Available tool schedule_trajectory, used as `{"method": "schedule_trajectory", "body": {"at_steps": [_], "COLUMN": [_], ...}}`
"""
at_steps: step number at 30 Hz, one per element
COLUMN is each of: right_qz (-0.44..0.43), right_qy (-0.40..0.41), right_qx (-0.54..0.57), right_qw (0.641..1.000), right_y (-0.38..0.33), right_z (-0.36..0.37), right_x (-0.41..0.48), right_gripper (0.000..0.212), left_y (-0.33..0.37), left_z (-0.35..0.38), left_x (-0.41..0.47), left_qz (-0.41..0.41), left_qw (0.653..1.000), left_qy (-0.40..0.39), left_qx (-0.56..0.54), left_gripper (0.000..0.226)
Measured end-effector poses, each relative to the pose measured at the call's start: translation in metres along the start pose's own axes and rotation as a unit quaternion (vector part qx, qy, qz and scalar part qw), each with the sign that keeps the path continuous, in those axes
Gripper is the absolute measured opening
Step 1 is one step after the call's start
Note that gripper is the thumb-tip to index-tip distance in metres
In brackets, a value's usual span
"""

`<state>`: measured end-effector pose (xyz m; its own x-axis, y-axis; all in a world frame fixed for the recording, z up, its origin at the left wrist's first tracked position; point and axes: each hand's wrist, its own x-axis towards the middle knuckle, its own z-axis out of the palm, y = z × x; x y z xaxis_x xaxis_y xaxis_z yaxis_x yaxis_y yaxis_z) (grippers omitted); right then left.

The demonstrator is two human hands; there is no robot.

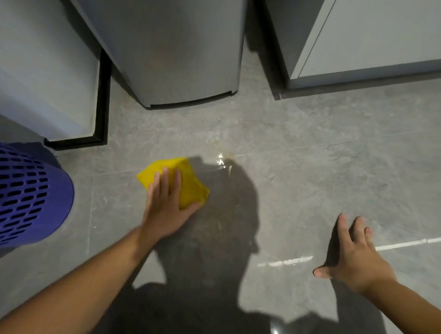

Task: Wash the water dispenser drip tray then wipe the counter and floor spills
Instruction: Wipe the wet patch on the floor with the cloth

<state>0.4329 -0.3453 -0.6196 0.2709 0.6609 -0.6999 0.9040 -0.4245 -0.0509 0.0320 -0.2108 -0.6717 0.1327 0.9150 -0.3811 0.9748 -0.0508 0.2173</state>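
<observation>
Yellow cloth point(190, 183) centre frame on floor point(314, 175), just frame-left of spill point(222, 162) | likely soft, light, limp; take by bunched top | left hand point(164, 207) presses it, fingers straight | right hand point(356, 256) spread, empty

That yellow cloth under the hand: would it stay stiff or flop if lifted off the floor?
The yellow cloth looks bunched and creased under the left hand, so it would probably droop limply. It seems thin, so likely light. Pushed over the glossy floor, it should slide easily.
</observation>
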Motion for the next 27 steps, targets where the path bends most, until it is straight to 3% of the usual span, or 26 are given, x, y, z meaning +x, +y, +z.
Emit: {"method": "schedule_trajectory", "body": {"at_steps": [3,7,11,14,17,20,22,27], "right_qz": [-0.003,0.007,0.011,0.012,0.01,0.008,0.006,0.008], "right_qy": [-0.002,-0.008,-0.012,-0.009,-0.003,0.008,0.017,0.026], "right_qx": [0.002,0.02,0.023,0.024,0.021,0.02,0.022,0.026], "right_qw": [1.0,1.0,1.0,1.0,1.0,1.0,1.0,0.999], "right_y": [0.0,-0.001,-0.003,-0.003,-0.004,-0.003,-0.002,0.0], "right_z": [0.0,-0.004,-0.006,-0.006,-0.006,-0.005,-0.004,-0.001], "right_x": [0.002,0.001,-0.002,-0.003,-0.004,-0.006,-0.006,-0.007], "right_gripper": [0.16,0.162,0.162,0.161,0.159,0.157,0.157,0.157], "left_y": [-0.002,0.009,0.032,0.026,0.007,0.002,0.018,0.09], "left_z": [-0.036,-0.058,-0.035,-0.004,0.032,0.072,0.092,0.099], "left_x": [0.075,0.133,0.101,0.038,-0.041,-0.127,-0.169,-0.163], "left_qz": [0.124,0.321,0.497,0.54,0.482,0.32,0.204,-0.021], "left_qw": [0.991,0.927,0.836,0.82,0.861,0.942,0.976,0.999], "left_qy": [-0.009,-0.073,-0.033,-0.032,-0.025,-0.009,-0.021,-0.032], "left_qx": [0.057,0.178,0.232,0.184,0.161,0.098,0.072,0.002], "left_gripper": [0.116,0.111,0.1,0.093,0.093,0.094,0.097,0.098]}}
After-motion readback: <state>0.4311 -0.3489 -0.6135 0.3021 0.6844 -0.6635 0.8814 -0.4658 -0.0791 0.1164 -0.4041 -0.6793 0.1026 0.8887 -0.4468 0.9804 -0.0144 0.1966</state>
